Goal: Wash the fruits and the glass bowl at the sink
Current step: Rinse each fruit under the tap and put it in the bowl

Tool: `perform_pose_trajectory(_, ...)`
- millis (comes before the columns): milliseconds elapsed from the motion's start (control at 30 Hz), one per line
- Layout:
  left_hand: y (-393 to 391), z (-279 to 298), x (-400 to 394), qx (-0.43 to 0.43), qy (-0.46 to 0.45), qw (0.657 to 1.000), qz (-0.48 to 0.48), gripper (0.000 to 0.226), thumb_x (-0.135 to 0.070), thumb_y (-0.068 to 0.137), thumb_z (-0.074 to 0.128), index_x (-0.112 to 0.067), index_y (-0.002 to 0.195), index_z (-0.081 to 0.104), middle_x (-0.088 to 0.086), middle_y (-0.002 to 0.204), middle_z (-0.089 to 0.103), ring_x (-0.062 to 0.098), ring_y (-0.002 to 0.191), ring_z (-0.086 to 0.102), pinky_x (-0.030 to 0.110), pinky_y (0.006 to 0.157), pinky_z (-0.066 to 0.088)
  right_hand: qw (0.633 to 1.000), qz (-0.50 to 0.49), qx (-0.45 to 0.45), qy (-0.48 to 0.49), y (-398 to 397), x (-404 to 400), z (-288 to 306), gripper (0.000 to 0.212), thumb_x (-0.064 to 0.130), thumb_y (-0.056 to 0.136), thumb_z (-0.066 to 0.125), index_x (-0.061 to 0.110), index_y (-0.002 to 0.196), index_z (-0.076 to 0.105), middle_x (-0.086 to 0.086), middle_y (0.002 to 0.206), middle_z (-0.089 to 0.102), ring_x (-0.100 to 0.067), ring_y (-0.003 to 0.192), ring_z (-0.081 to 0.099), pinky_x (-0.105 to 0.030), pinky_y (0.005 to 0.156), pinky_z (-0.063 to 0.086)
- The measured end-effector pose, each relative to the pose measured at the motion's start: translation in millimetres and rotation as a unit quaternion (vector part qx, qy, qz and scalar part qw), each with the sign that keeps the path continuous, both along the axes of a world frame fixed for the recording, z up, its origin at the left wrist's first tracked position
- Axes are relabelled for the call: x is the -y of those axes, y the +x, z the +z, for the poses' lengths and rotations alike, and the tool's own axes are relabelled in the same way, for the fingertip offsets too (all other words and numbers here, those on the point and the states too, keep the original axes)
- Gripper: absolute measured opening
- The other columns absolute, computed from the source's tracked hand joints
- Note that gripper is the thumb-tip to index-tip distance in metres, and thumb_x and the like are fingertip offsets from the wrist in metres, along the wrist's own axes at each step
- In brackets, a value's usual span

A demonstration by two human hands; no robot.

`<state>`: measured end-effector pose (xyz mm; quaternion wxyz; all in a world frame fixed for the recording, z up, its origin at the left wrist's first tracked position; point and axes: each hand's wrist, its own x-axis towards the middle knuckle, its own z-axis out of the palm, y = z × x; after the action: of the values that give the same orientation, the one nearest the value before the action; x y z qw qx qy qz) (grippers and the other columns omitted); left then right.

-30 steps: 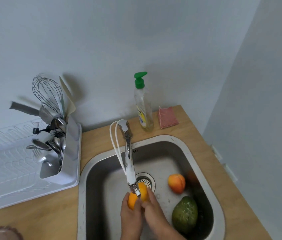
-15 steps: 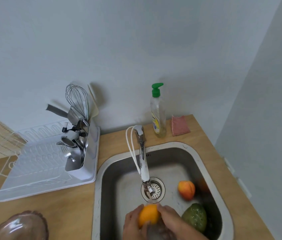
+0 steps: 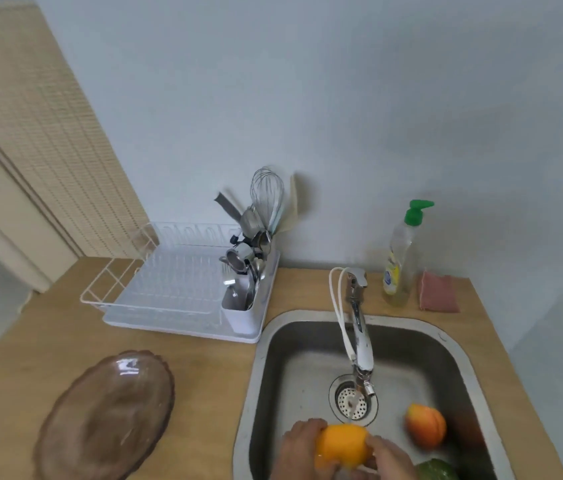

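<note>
An orange [image 3: 340, 445] is held between both hands over the steel sink [image 3: 467, 368], in front of the drain. My left hand [image 3: 295, 452] cups its left side and my right hand [image 3: 391, 457] grips its right side. A thin stream of water runs from the tap [image 3: 359, 341] onto the drain. A red-orange fruit [image 3: 425, 429] lies on the sink floor at the right, and a green fruit [image 3: 437, 471] shows at the bottom edge. The brownish glass bowl [image 3: 107, 417] rests on the wooden counter left of the sink.
A white dish rack [image 3: 176, 299] with a utensil holder full of cutlery and a whisk stands behind the bowl. A dish soap bottle [image 3: 399, 258] and a pink sponge [image 3: 437, 296] sit at the back right. A bamboo blind hangs at the left.
The hands have drawn the orange back from under the tap toward me. The view has swung left, bringing the glass bowl and the whole dish rack into sight.
</note>
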<state>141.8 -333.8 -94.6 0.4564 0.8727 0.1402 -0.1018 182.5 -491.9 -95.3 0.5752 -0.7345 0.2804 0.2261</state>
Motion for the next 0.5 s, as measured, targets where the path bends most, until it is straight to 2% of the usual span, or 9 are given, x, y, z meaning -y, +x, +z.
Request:
perform_pose_trajectory(33, -14, -2, -5, 0.052, -0.018, 0.998, -0.001, 0.042, -0.057, 0.073, 0.071, -0.062, 0.095, 0.035, -0.019, 0.122, 0.041, 0.011, 0.130, 0.047, 0.027, 0.113, 0.035, 1.000, 0.010, 0.005, 0.025, 2, -7, 2, 0.021, 0.017, 0.103, 0.054, 0.000, 0.100, 0.066, -0.027, 0.093, 0.067, -0.041, 0.084, 0.069, -0.045, 0.081, 0.055)
perform_pose_trajectory(67, -22, 1, -15, 0.047, 0.014, 0.999, -0.005, 0.043, -0.060, 0.070, 0.069, -0.065, 0.095, 0.034, -0.021, 0.121, 0.041, 0.009, 0.128, 0.048, 0.023, 0.110, 0.037, 0.999, 0.022, 0.004, 0.029, 1, -16, 7, 0.016, 0.019, 0.103, 0.059, 0.006, 0.100, 0.067, -0.028, 0.093, 0.069, -0.041, 0.083, 0.071, -0.043, 0.078, 0.055)
perform_pose_trajectory(133, -36, 0, -39, 0.047, 0.073, 0.995, 0.052, 0.046, -0.063, 0.065, 0.068, -0.071, 0.099, 0.038, -0.023, 0.119, 0.046, 0.003, 0.120, 0.053, 0.018, 0.100, 0.043, 0.994, 0.098, 0.024, 0.047, -4, -35, 19, 0.008, 0.022, 0.100, 0.065, 0.015, 0.098, 0.068, -0.025, 0.083, 0.072, -0.037, 0.069, 0.072, -0.039, 0.068, 0.055)
perform_pose_trajectory(167, -50, 3, -57, 0.082, 0.089, 0.989, 0.081, 0.051, -0.062, 0.063, 0.070, -0.074, 0.103, 0.042, -0.023, 0.118, 0.050, -0.001, 0.112, 0.055, 0.016, 0.093, 0.047, 0.989, 0.135, 0.038, 0.050, -5, -51, 23, 0.006, 0.022, 0.100, 0.067, 0.017, 0.099, 0.069, -0.023, 0.077, 0.073, -0.034, 0.063, 0.070, -0.038, 0.063, 0.055)
perform_pose_trajectory(233, -76, 16, -94, 0.134, 0.102, 0.975, 0.142, 0.056, -0.056, 0.064, 0.078, -0.069, 0.110, 0.049, -0.023, 0.114, 0.056, -0.008, 0.103, 0.056, 0.009, 0.083, 0.048, 0.973, 0.209, 0.061, 0.075, -9, -88, 34, 0.006, 0.021, 0.100, 0.067, 0.018, 0.104, 0.069, -0.018, 0.075, 0.073, -0.029, 0.060, 0.069, -0.036, 0.058, 0.055)
perform_pose_trajectory(267, -86, 24, -112, 0.154, 0.106, 0.967, 0.174, 0.054, -0.054, 0.066, 0.080, -0.063, 0.112, 0.051, -0.025, 0.114, 0.056, -0.009, 0.103, 0.056, 0.006, 0.080, 0.047, 0.964, 0.239, 0.078, 0.085, -9, -109, 38, 0.008, 0.024, 0.100, 0.066, 0.020, 0.107, 0.068, -0.015, 0.080, 0.074, -0.027, 0.064, 0.071, -0.035, 0.057, 0.057)
perform_pose_trajectory(333, -99, 46, -149, 0.165, 0.105, 0.948, 0.249, 0.050, -0.051, 0.072, 0.081, -0.051, 0.113, 0.053, -0.025, 0.111, 0.060, -0.005, 0.099, 0.061, 0.013, 0.078, 0.052, 0.944, 0.291, 0.108, 0.109, -12, -156, 57, 0.011, 0.029, 0.102, 0.063, 0.028, 0.112, 0.067, -0.006, 0.098, 0.073, -0.023, 0.081, 0.075, -0.033, 0.062, 0.061)
perform_pose_trajectory(400, -105, 67, -186, 0.181, 0.110, 0.928, 0.306, 0.041, -0.051, 0.077, 0.078, -0.042, 0.111, 0.056, -0.019, 0.103, 0.065, 0.003, 0.087, 0.067, 0.023, 0.073, 0.057, 0.924, 0.331, 0.137, 0.131, -8, -206, 72, 0.013, 0.029, 0.102, 0.062, 0.033, 0.113, 0.065, 0.004, 0.108, 0.070, -0.019, 0.094, 0.073, -0.030, 0.071, 0.063)
perform_pose_trajectory(500, -104, 81, -243, 0.176, 0.153, 0.903, 0.362, 0.031, -0.043, 0.083, 0.076, -0.031, 0.106, 0.059, -0.011, 0.096, 0.065, 0.003, 0.083, 0.063, 0.027, 0.072, 0.052, 0.891, 0.403, 0.177, 0.113, 0, -280, 76, 0.024, 0.039, 0.096, 0.062, 0.034, 0.119, 0.063, 0.005, 0.113, 0.071, -0.017, 0.100, 0.072, -0.043, 0.087, 0.064)
